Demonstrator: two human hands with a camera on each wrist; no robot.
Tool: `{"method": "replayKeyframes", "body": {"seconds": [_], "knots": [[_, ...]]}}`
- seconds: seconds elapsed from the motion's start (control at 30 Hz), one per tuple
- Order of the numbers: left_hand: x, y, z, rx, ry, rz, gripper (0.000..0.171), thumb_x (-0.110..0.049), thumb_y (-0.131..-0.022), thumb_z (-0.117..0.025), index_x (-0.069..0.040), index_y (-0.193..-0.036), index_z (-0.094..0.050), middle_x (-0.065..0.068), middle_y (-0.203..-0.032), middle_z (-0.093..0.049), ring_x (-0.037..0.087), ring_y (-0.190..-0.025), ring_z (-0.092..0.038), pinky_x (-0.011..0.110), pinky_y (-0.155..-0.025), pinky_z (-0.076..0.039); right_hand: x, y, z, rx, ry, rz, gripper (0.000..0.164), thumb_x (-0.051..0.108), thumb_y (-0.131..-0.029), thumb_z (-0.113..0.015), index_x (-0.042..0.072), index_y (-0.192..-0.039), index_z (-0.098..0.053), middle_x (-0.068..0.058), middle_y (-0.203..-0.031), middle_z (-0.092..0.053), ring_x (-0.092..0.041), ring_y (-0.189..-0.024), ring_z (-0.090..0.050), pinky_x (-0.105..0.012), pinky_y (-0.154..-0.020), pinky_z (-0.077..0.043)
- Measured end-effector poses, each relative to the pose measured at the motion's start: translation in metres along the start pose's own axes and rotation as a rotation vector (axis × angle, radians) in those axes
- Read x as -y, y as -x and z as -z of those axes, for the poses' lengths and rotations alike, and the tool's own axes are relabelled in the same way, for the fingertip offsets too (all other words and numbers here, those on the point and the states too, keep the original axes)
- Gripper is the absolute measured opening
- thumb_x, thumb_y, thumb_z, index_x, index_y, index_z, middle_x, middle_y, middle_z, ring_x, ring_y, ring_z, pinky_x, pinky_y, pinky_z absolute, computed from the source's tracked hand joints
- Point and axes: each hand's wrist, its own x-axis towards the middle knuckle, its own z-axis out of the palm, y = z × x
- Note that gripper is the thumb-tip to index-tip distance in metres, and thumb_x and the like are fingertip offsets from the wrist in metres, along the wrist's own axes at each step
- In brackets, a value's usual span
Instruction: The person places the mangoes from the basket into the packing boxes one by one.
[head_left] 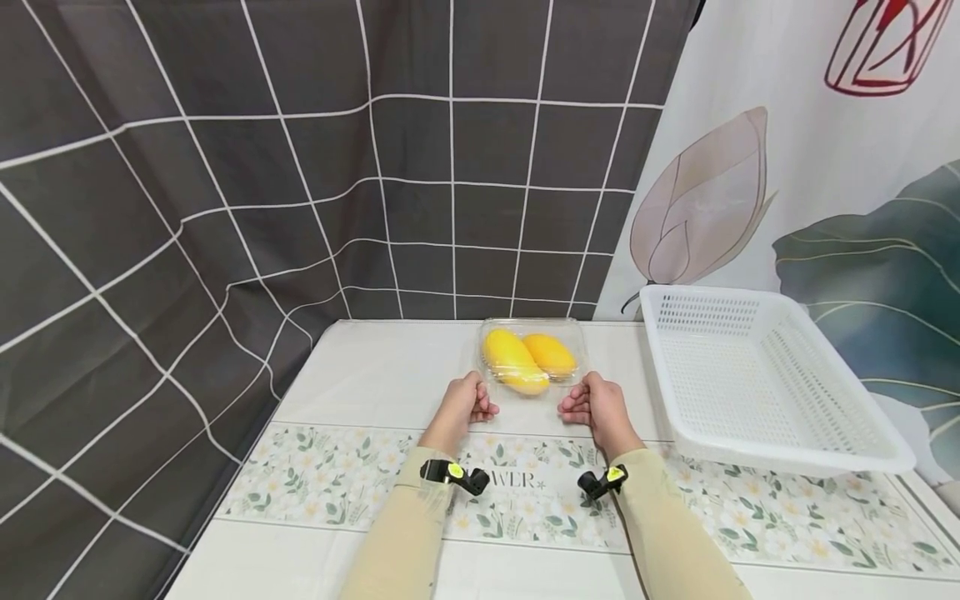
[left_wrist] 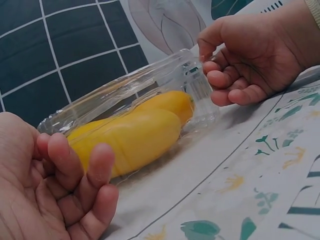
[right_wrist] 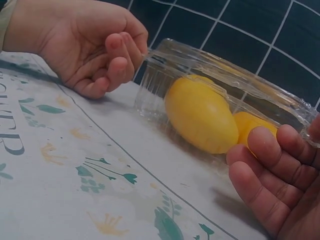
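Note:
A clear plastic clamshell box (head_left: 575, 332) sits on the table straight ahead, its lid down over two yellow mangoes. The longer mango (head_left: 512, 358) lies slantwise at the left, against the rounder mango (head_left: 552, 355) on the right. My left hand (head_left: 460, 407) is at the box's near left corner, and the right wrist view shows its thumb and forefinger pinching the edge there. At the near right corner, my right hand (head_left: 602, 408) pinches the rim between thumb and forefinger. The other fingers of both hands curl loosely below the rim.
A large white plastic basket (head_left: 780, 462) with perforated walls stands on the right of the table. A floral printed band (head_left: 337, 475) crosses the white tablecloth. Behind hang a dark grid-patterned curtain (head_left: 487, 217) and a white printed one (head_left: 795, 150).

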Motion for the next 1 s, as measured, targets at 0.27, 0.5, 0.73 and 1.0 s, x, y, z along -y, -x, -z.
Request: {"method": "replayKeyframes", "body": {"seconds": [0.27,0.5,0.73,1.0], "knots": [[0.001,0.000,0.000,0.022,-0.031,0.041,0.032,-0.016,-0.092,-0.040,-0.016,-0.060,-0.044,-0.002,-0.051,-0.049,0.014,-0.053,-0.065,0.025,-0.049,-0.055,-0.004,-0.001,0.002,-0.054,0.014,0.006,0.025,0.014,-0.092,-0.041,0.000,-0.079,-0.056,-0.006,-0.063,-0.064,-0.018,-0.053,-0.066,-0.034,-0.053,-0.062],[-0.004,0.002,0.000,0.028,-0.079,0.081,0.029,-0.021,-0.095,-0.041,-0.011,-0.071,-0.054,0.001,-0.063,-0.059,0.016,-0.058,-0.066,0.026,-0.050,-0.056,-0.006,-0.002,0.003,-0.102,0.006,0.083,0.014,0.016,-0.101,-0.043,0.002,-0.102,-0.046,-0.005,-0.078,-0.055,-0.015,-0.057,-0.061,-0.030,-0.054,-0.061],[-0.012,-0.001,0.008,-0.114,-0.215,0.051,0.035,-0.032,-0.105,-0.036,-0.003,-0.107,-0.056,0.006,-0.082,-0.063,0.014,-0.062,-0.062,0.024,-0.051,-0.054,-0.007,-0.010,0.002,-0.238,0.219,0.166,0.038,0.034,-0.107,-0.047,0.004,-0.129,-0.036,-0.012,-0.111,-0.046,-0.020,-0.084,-0.055,-0.028,-0.076,-0.056],[-0.030,-0.009,0.018,-0.209,-0.496,-0.068,0.049,-0.039,-0.103,-0.037,-0.005,-0.136,-0.048,0.022,-0.128,-0.060,0.033,-0.109,-0.061,0.045,-0.090,-0.054,0.006,-0.017,-0.004,-0.265,0.387,0.244,0.057,0.043,-0.105,-0.048,0.000,-0.141,-0.036,-0.024,-0.143,-0.040,-0.037,-0.132,-0.042,-0.051,-0.114,-0.035]]}}
